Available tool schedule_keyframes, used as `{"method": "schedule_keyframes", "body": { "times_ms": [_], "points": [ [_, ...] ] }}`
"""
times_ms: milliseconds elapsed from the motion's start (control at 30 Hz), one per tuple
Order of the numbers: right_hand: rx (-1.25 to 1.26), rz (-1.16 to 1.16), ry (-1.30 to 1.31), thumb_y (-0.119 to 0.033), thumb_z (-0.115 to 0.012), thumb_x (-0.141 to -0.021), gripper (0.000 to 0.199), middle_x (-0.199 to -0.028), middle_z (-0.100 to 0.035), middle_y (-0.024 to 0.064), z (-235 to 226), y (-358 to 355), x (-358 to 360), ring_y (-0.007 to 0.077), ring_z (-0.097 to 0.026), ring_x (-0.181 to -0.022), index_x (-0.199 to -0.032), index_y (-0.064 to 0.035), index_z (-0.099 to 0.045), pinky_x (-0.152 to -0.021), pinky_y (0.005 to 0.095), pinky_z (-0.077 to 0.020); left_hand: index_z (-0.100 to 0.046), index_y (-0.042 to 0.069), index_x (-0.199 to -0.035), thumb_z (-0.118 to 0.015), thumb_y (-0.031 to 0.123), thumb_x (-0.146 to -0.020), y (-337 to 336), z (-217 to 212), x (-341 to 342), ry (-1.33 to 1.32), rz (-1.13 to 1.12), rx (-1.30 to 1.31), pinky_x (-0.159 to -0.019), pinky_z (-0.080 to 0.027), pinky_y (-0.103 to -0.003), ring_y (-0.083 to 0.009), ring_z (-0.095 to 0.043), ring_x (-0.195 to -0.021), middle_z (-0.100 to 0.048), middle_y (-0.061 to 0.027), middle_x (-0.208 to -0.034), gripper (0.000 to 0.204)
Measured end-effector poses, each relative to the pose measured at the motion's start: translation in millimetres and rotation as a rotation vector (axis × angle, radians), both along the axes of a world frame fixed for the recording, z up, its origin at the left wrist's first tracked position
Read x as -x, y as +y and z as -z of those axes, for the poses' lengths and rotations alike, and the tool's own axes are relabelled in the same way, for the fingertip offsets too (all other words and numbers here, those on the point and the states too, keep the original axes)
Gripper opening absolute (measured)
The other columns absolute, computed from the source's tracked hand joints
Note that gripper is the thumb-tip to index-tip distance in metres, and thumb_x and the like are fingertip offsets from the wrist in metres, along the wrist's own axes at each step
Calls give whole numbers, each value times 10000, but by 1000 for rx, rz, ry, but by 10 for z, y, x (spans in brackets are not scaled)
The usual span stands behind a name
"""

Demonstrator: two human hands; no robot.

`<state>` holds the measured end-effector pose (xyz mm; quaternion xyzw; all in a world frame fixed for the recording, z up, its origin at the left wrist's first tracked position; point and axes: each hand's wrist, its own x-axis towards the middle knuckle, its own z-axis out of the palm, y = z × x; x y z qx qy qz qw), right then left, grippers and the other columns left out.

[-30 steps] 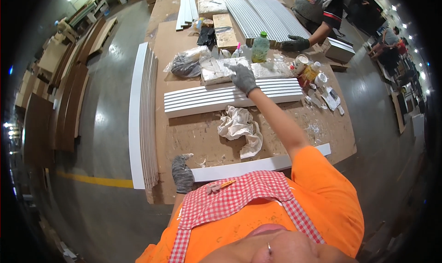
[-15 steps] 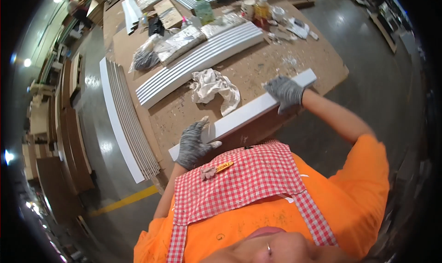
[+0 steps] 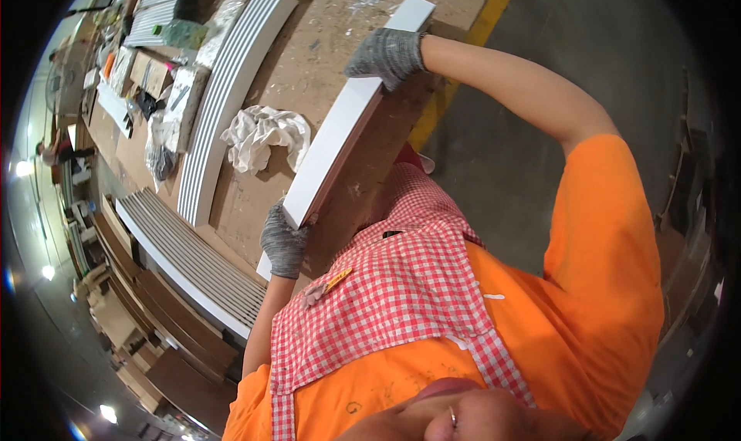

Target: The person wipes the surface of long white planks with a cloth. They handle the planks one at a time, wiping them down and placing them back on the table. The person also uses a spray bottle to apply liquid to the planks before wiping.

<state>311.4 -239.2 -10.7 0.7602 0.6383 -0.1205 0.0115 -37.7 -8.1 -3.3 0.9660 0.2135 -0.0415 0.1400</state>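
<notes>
A long white board (image 3: 328, 152) with a brown long side slants across the near part of the worktable (image 3: 328, 43), its far end up and to the right. My right hand (image 3: 388, 57), in a grey knit glove, is closed over the board near its far end. At the near end my left hand (image 3: 284, 242), gloved alike, is wrapped round the board; some of its fingers are hidden. A crumpled white rag (image 3: 266, 136) lies on the table left of the board, apart from both hands.
A row of white strips (image 3: 231, 94) lies beyond the rag. Another stack of strips (image 3: 193, 260) stands along the table's left side. Plastic-wrapped packages (image 3: 185, 101) lie farther back. A co-worker's dark-gloved hand (image 3: 187, 7) is at the far end. A yellow line (image 3: 436, 121) marks the floor.
The view has turned, and the board now runs more steeply away from me, with its brown side showing. My left hand's fingers, spread earlier, have closed round the board.
</notes>
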Motion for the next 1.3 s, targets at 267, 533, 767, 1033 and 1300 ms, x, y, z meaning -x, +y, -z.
{"method": "schedule_keyframes", "body": {
  "times_ms": [267, 533, 767, 1033, 1300],
  "points": [
    [-156, -23, 63, -288, -758, -559, 468, -888, -656, 91, 185, 14, -74, 301, -649, -821, -977, -147, -602, -710, 416, -518, -553, 63, -1117, -752, 520, -668, 103, 84, 73, 21, 18, -38, -706, -506, -449, -390, -631, -816, -644, -196, -899, 671],
    [-51, -106, 55, -272, -750, -523, 622, -1040, -646, 136, -73, 32, -48, 314, -623, -955, -1095, -68, -616, -839, 396, -508, -576, 91, -1163, -747, 426, -675, 30, -146, 117, -67, 16, 75, -788, -507, -428, -351, -630, -914, -646, -178, -1026, 616],
    [-270, -142, 16, -199, -718, -540, 558, -1018, -638, 155, 33, -94, -79, 333, -610, -962, -1079, -97, -609, -859, 418, -494, -590, 69, -1113, -758, 382, -659, 86, -51, 148, -81, 47, 50, -813, -500, -400, -307, -625, -946, -637, -154, -1022, 577],
    [-116, -89, -2, -211, -684, -554, 474, -934, -643, 154, -99, 118, 26, 358, -611, -895, -1010, -98, -620, -793, 429, -499, -601, 99, -1100, -779, 350, -633, 65, -280, 174, -4, -38, 119, -810, -504, -399, -311, -631, -926, -647, -128, -999, 560],
    [-117, -100, 10, -230, -734, -547, 512, -927, -642, 183, -144, 100, 50, 354, -620, -889, -1021, -74, -618, -795, 429, -500, -607, 92, -1108, -787, 377, -638, 84, -206, 168, -43, -27, 99, -796, -507, -391, -314, -643, -896, -659, -133, -979, 578]
  ]
}}
